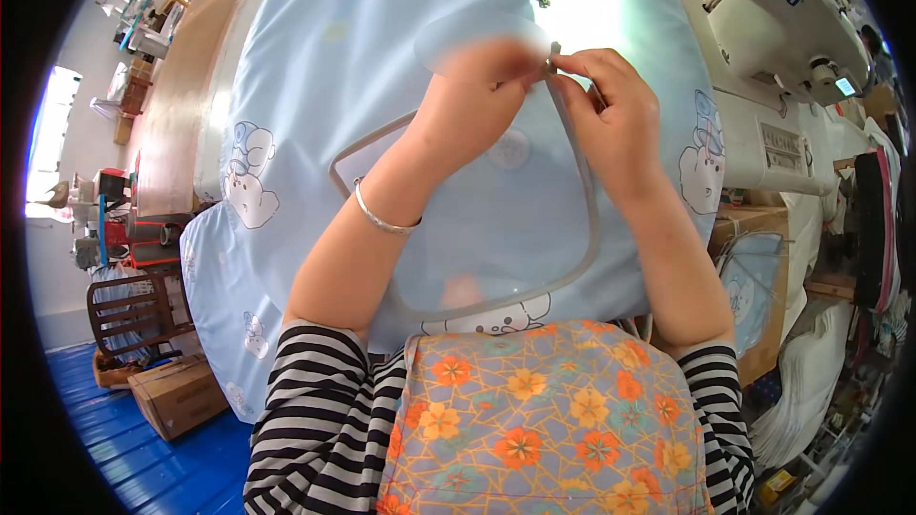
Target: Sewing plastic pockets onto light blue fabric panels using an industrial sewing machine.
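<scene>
2 bare hands meet at the top of a pale blue quilted fabric [382, 67] printed with cartoon bears, which spreads across a long wooden worktable [186, 86] and drapes down toward the person's lap. A white industrial sewing machine [763, 67] stands at the upper right, its needle area just above the hands. Lower in view, a floral orange apron [553, 420] covers the person's front over black-and-white striped sleeves [315, 401]. A grey zipper strip [590, 219] loops over the fabric in a rough rectangle, running from the fingers down the right side, along the lower edge and back up the left. The left hand [477, 91], blurred, is closed with its fingertips pinching the top end of the strip; a silver bangle [382, 219] circles its wrist. The right hand [615, 110] is also curled, thumb and forefinger gripping the same end, touching the left hand's fingertips. A cardboard box [176, 396] sits on the blue floor [191, 467] at lower left.
</scene>
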A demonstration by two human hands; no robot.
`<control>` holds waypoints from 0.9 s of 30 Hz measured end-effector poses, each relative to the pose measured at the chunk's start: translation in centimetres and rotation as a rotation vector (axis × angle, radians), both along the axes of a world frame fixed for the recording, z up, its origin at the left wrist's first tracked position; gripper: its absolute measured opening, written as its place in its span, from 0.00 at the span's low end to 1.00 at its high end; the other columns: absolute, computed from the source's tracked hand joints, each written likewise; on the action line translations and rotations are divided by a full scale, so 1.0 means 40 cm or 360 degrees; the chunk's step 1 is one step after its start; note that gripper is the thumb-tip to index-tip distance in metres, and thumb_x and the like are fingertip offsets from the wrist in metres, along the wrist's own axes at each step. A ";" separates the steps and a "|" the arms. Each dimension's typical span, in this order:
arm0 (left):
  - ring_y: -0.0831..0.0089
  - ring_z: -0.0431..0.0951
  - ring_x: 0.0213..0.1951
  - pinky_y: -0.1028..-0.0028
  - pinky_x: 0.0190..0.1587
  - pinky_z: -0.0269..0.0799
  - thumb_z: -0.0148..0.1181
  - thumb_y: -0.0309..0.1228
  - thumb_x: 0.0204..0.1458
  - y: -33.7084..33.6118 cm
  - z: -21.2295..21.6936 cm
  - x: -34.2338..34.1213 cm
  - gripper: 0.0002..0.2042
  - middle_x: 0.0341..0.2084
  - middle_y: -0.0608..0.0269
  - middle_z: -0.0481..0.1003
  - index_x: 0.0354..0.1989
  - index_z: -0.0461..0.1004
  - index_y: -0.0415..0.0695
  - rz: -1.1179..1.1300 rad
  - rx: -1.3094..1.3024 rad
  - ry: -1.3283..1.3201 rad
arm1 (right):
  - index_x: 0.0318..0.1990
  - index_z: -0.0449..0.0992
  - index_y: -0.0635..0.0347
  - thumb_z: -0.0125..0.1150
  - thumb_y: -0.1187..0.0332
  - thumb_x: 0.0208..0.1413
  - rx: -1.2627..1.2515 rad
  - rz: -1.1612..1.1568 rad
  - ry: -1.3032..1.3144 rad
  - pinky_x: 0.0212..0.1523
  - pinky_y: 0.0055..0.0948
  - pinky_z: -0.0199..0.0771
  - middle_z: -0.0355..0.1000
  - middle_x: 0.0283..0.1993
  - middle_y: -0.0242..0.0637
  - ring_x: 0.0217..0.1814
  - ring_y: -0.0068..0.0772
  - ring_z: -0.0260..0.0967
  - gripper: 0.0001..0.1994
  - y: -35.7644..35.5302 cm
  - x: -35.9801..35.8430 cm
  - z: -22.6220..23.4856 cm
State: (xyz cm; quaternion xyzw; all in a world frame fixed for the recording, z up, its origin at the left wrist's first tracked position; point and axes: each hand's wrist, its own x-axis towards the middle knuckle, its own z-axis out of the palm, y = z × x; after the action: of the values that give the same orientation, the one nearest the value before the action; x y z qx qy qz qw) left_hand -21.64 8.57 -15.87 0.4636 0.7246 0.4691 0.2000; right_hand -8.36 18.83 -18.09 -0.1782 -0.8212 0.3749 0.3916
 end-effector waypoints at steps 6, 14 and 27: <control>0.73 0.75 0.30 0.73 0.37 0.72 0.55 0.23 0.56 -0.016 -0.009 0.010 0.06 0.27 0.58 0.77 0.39 0.75 0.34 -0.0042 0.0089 0.0283 | 0.37 0.81 0.62 0.63 0.77 0.53 -0.0258 0.0041 -0.0107 0.25 0.17 0.59 0.72 0.26 0.26 0.23 0.13 0.58 0.05 -0.004 0.010 0.026; 0.55 0.76 0.31 0.63 0.35 0.71 0.55 0.24 0.53 -0.033 -0.004 -0.007 0.06 0.29 0.54 0.76 0.37 0.77 0.39 -0.0264 -0.0026 0.0519 | 0.35 0.80 0.63 0.64 0.73 0.52 -0.0611 0.0149 -0.0283 0.25 0.17 0.57 0.67 0.22 0.20 0.24 0.10 0.55 0.04 0.017 0.027 0.024; 0.55 0.75 0.46 0.63 0.49 0.71 0.58 0.24 0.51 0.055 -0.001 -0.173 0.08 0.40 0.56 0.76 0.40 0.76 0.40 -0.0146 0.0035 0.1547 | 0.34 0.78 0.62 0.62 0.63 0.52 -0.0314 0.0179 -0.0617 0.29 0.22 0.63 0.71 0.25 0.25 0.25 0.17 0.61 0.11 0.219 -0.154 -0.001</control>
State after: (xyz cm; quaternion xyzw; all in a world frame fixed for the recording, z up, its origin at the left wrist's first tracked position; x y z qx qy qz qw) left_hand -28.56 10.76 -15.90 0.6624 0.7079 0.1968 -0.1459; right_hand -14.52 27.60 -18.14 -0.2383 -0.8491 0.4334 0.1855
